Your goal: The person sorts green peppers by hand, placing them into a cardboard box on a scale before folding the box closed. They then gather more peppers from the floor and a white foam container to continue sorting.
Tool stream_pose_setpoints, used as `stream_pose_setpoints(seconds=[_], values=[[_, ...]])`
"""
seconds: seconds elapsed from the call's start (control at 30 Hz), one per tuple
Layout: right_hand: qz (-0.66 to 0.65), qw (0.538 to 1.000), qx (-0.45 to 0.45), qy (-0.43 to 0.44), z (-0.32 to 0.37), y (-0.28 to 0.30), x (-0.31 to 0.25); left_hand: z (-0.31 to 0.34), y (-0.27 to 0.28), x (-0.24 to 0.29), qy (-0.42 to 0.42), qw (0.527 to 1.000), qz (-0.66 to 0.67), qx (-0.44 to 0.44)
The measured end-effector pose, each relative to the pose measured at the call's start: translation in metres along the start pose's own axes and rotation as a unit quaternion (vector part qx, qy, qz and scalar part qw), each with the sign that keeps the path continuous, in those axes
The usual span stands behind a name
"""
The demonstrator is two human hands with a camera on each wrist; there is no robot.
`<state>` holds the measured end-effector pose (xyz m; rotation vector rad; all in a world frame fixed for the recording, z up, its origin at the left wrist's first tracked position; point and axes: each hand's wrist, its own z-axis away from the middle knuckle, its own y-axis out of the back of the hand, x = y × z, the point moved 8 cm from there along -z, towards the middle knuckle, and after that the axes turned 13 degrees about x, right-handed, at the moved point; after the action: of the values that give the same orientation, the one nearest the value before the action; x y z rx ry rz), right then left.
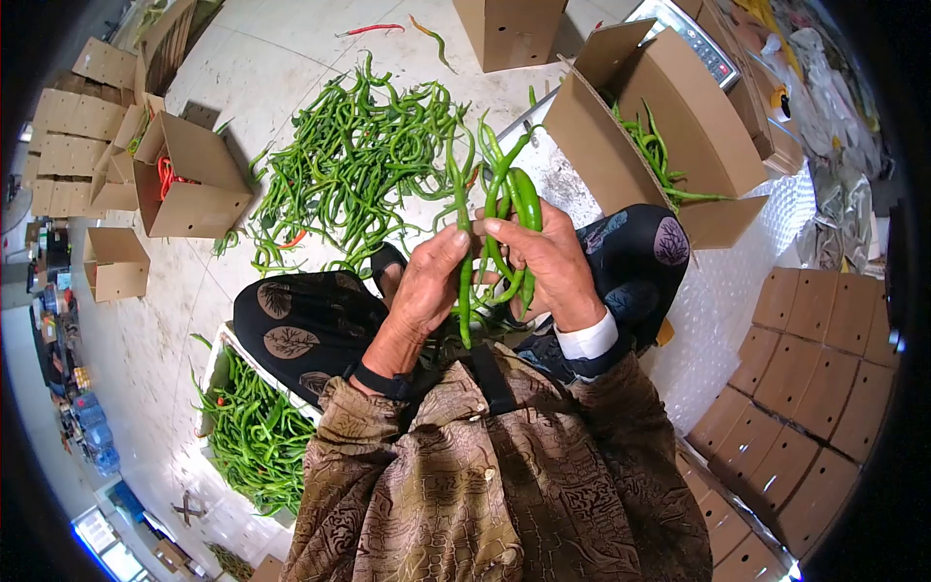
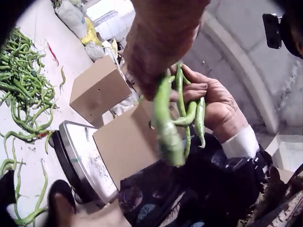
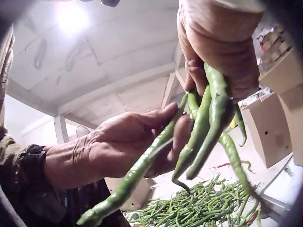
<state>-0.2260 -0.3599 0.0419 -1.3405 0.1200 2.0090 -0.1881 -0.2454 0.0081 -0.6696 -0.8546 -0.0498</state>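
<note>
Between the person's knees, both hands are raised close together over the lap. The left hand pinches one long green chili pepper between thumb and fingers. In the right wrist view this pepper slants down from the left fingertips. Several green chili peppers are gripped in a loose bunch by the right hand. Their lower ends hang below the right hand in the right wrist view. The fingertips of both hands nearly meet at the stems.
A large pile of green chili peppers spreads over the floor ahead. An open cardboard box with peppers stands on a scale at right. A white crate of peppers sits at left, near a box holding red ones. Stacked cartons line the right.
</note>
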Motion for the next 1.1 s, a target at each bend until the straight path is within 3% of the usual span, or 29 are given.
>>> stream_pose_setpoints(seconds=[0.03, 0.1, 0.17, 0.2, 0.23, 0.27, 0.37, 0.43, 0.5, 0.57, 0.63, 0.67, 0.77, 0.83, 0.97, 1.03, 1.07, 1.1], values=[[0.001, 1.0, 0.001, 0.001, -0.002, 0.002, -0.001, -0.004, 0.003, -0.001, 0.0, 1.0, 0.001, -0.001], [0.024, 0.998, 0.022, 0.054, -0.004, 0.012, -0.012, -0.016, 0.043, 0.0, -0.048, 0.985, -0.086, 0.139], [0.036, 0.995, 0.038, 0.086, -0.006, 0.021, -0.024, -0.035, 0.095, -0.013, -0.113, 0.952, -0.215, 0.187], [-0.014, 0.997, 0.027, 0.076, -0.006, 0.023, -0.029, -0.059, 0.147, -0.049, -0.145, 0.861, -0.462, 0.155], [-0.062, 0.996, 0.015, 0.065, -0.007, 0.025, -0.034, -0.058, 0.156, -0.079, -0.116, 0.705, -0.697, 0.056], [-0.095, 0.995, 0.005, 0.035, -0.011, 0.03, -0.032, -0.033, 0.114, -0.092, -0.136, 0.599, -0.776, -0.141], [-0.177, 0.984, -0.015, 0.008, -0.013, 0.039, -0.04, -0.015, 0.09, -0.09, -0.127, 0.681, -0.715, -0.093], [-0.159, 0.987, -0.007, 0.005, -0.007, 0.047, -0.047, -0.011, 0.066, -0.054, -0.201, 0.764, -0.612, -0.021], [-0.207, 0.976, -0.066, 0.015, -0.006, 0.046, -0.058, -0.01, 0.052, -0.029, -0.169, 0.821, -0.545, 0.006], [-0.213, 0.972, -0.101, 0.016, -0.007, 0.046, -0.068, -0.005, 0.05, -0.017, -0.163, 0.826, -0.54, 0.009], [-0.168, 0.984, -0.042, 0.032, -0.005, 0.053, -0.082, 0.003, 0.045, -0.013, -0.126, 0.851, -0.51, 0.004], [-0.189, 0.976, -0.084, 0.062, -0.004, 0.054, -0.092, 0.006, 0.046, -0.014, -0.113, 0.863, -0.493, -0.005], [-0.16, 0.973, -0.071, 0.148, -0.003, 0.065, -0.114, 0.014, 0.042, -0.012, -0.096, 0.873, -0.477, -0.027], [-0.141, 0.975, -0.077, 0.153, 0.0, 0.07, -0.126, 0.015, 0.044, -0.012, -0.09, 0.882, -0.46, -0.04], [-0.114, 0.981, -0.019, 0.159, -0.004, 0.093, -0.149, 0.026, 0.031, 0.009, -0.069, 0.881, -0.468, -0.015], [-0.054, 0.962, 0.101, 0.248, 0.001, 0.116, -0.185, 0.039, 0.03, 0.021, -0.034, 0.917, -0.397, -0.003], [-0.053, 0.962, 0.104, 0.246, -0.002, 0.124, -0.195, 0.05, 0.016, 0.042, -0.079, 0.902, -0.425, -0.019], [0.039, 0.933, 0.173, 0.314, 0.001, 0.141, -0.216, 0.057, 0.017, 0.05, -0.033, 0.924, -0.382, -0.016]])
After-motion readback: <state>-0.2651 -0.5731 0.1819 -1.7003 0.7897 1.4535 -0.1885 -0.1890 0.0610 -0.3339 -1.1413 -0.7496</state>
